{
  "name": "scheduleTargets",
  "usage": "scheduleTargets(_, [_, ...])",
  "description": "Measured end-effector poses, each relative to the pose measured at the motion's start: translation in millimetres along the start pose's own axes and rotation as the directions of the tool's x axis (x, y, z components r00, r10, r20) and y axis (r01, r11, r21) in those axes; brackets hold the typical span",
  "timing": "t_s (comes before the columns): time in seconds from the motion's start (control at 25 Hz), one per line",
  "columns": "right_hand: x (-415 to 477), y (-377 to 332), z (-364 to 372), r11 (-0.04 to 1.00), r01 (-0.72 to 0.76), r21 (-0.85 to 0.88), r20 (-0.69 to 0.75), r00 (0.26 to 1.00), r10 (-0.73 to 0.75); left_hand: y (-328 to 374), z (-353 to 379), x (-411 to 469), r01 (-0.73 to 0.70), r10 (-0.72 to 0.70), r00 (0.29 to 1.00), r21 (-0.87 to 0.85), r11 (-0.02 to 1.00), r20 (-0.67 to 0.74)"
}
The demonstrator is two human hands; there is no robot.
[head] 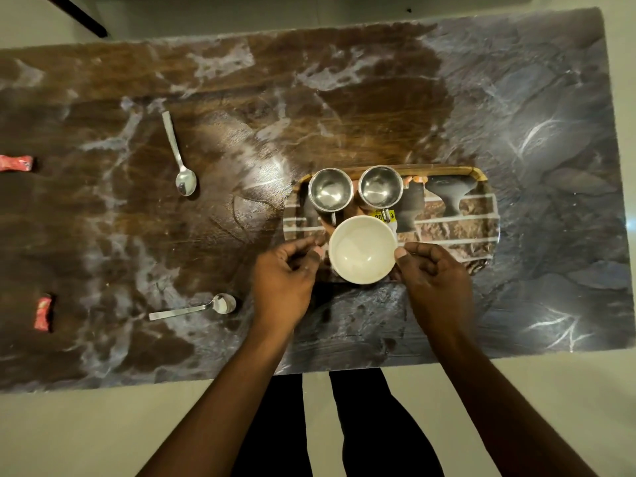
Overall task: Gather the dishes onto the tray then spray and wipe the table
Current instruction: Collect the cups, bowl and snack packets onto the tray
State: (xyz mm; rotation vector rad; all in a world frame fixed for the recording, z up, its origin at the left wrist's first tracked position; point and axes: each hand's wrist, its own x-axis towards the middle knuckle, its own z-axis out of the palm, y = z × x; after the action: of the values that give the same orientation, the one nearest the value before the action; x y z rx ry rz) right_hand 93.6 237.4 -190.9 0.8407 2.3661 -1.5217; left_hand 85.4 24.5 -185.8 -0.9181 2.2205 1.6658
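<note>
Dark marble table [344, 98] seen from above; tray [478, 173] set toward its near right edge; white bowl [361, 249] on the tray's near left corner, two steel cups [330, 189] behind it; tray pattern blurred, yellow label [379, 215] half hidden. Left hand [285, 273] loosely curled, released, just beside the bowl; right hand [437, 273] thumb on the rim, grasp cannot be told; two spoons [179, 156] left on the table; red wrapper [15, 163] cut off at the left edge.

Upper wrapper: crumpled red foil wrapper [15, 163], at the far left edge of view.
Lower wrapper: second crumpled red foil wrapper [43, 313], well apart from the first.
Floor: pale, smooth floor [69, 435].
Top-left corner: dark slanted bar [82, 17].
</note>
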Motion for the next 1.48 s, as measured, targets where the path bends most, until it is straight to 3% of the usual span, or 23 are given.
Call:
scheduleTargets(0.16, [-30, -19, -2, 0.989, 0.119, -0.088, -0.080, 0.989, -0.126, -22, -66, -2, -0.021, 0.034, 0.985, 0.077, 0.997, -0.170])
scheduleTargets(0.36, [-70, -44, 69, 0.976, 0.217, 0.001, 0.232, 0.949, -0.211, -59, -154, -2, 0.095, -0.048, 0.943, 0.127, 0.987, -0.330])
scheduleTargets(0.52, [-69, -60, 161, 0.971, 0.237, -0.012, 0.436, 0.875, -0.208, -80, -214, 12, 0.172, -0.149, 0.871, 0.006, 0.985, -0.469])
scheduleTargets(0.64, [-66, -86, 232, 0.961, 0.275, -0.023, 0.539, 0.813, -0.220, -88, -268, 35, 0.166, -0.169, 0.799, -0.059, 0.984, -0.578])
scheduleTargets(0.72, [-61, -107, 276, 0.940, 0.340, -0.021, 0.574, 0.774, -0.267, -92, -300, 59, 0.127, -0.123, 0.789, -0.035, 0.991, -0.603])
scheduleTargets(0.88, [-55, -147, 364, 0.931, 0.364, 0.025, 0.656, 0.697, -0.290, -85, -360, 134, -0.012, 0.067, 0.823, 0.101, 0.995, -0.565])
scheduleTargets(1.08, [-51, -191, 451, 0.968, 0.239, 0.078, 0.651, 0.724, -0.231, -56, -404, 238, -0.069, 0.264, 0.828, 0.379, 0.923, -0.494])
scheduleTargets(1.24, [-50, -221, 511, 0.977, -0.127, 0.171, 0.651, 0.759, -0.015, -43, -411, 284, 0.018, 0.116, 0.925, 0.346, 0.938, -0.362])
scheduleTargets(1.36, [-51, -224, 529, 0.983, -0.141, 0.114, 0.636, 0.771, 0.037, -45, -403, 280, 0.008, 0.101, 0.949, 0.344, 0.939, -0.298])
scheduleTargets(1.48, [-53, -222, 521, 0.988, -0.118, 0.103, 0.584, 0.811, 0.036, -49, -393, 262, 0.024, 0.035, 0.963, 0.214, 0.976, -0.268])
